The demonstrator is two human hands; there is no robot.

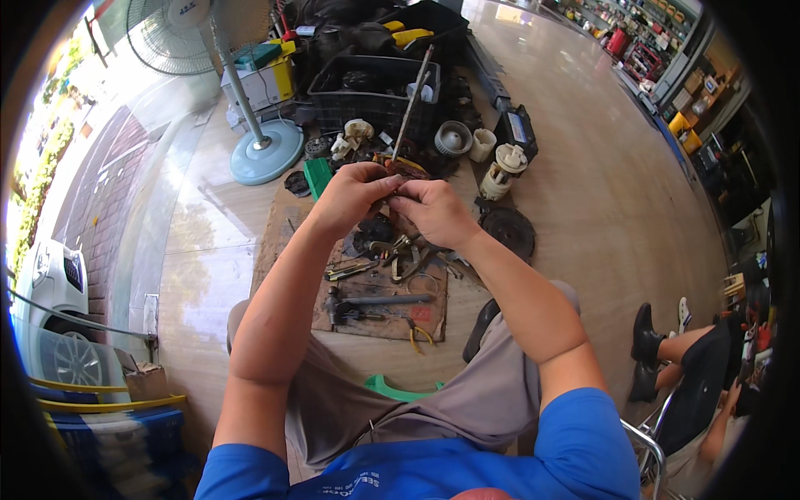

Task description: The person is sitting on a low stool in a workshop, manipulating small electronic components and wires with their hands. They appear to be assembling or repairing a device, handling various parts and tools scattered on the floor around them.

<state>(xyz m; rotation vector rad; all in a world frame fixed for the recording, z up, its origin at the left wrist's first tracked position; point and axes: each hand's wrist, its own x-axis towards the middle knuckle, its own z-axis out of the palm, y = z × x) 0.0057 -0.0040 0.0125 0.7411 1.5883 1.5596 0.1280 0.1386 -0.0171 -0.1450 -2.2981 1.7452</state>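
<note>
In front of me, above a worn cardboard sheet [275,250], my left hand [357,197] and my right hand [437,214] meet at the fingertips. Both are closed in a pinch around something small and dark, mostly covered by the fingers. Below them on the cardboard lie a hammer [379,299], a cluster of metal tools and parts [404,254], and yellow-handled pliers [419,333]. A long pale rod [412,108] slants up from behind my hands; I cannot tell whether either hand touches it.
A black crate [367,96] stands beyond, with a fan base [265,154] to its left. On the right are a white fuel-pump-like part [503,172] and a dark round part [507,232]. Another person's legs [679,360] show at the right; a green stool [392,390] is below me.
</note>
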